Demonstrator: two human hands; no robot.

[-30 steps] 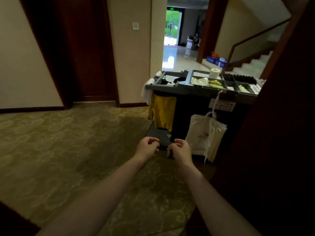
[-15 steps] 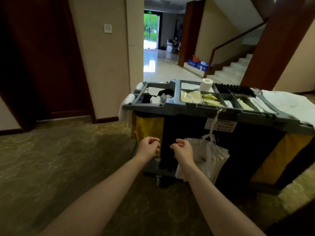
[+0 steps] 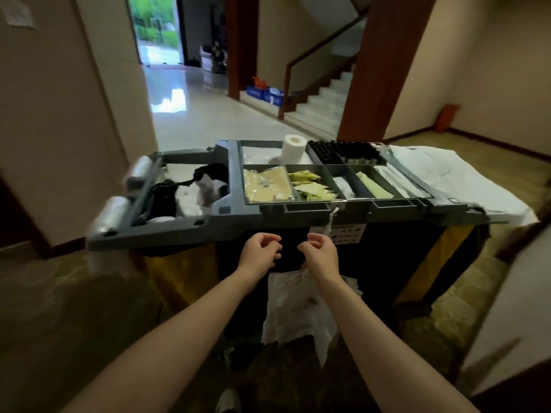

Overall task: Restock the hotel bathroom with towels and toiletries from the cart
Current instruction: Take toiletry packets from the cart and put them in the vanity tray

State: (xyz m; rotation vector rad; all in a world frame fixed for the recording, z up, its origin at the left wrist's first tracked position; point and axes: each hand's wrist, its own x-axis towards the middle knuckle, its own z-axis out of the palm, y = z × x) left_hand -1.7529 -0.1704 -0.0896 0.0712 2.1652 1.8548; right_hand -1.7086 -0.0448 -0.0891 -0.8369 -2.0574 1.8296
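Note:
The grey housekeeping cart (image 3: 185, 228) stands right in front of me. Its top tray holds pale yellow sachets (image 3: 267, 186), green packets (image 3: 310, 187), white wrapped items (image 3: 396, 183), a toilet roll (image 3: 293, 149) and dark small items (image 3: 340, 150). White folded linen (image 3: 447, 171) lies on the cart's right end. My left hand (image 3: 261, 251) and my right hand (image 3: 320, 253) hover side by side just below the cart's front edge. Both have loosely curled fingers and hold nothing.
A white paper bag (image 3: 295, 308) hangs from the cart front beneath my right hand. Yellow sacks (image 3: 179, 275) hang at both ends. Behind the cart a tiled corridor (image 3: 190, 114) leads away and stairs (image 3: 328, 96) rise at the right. A beige wall (image 3: 59, 114) stands left.
I have moved closer to the cart and now look down onto its top tray. Both hands kept the same curled pose and now sit just under the cart's front edge.

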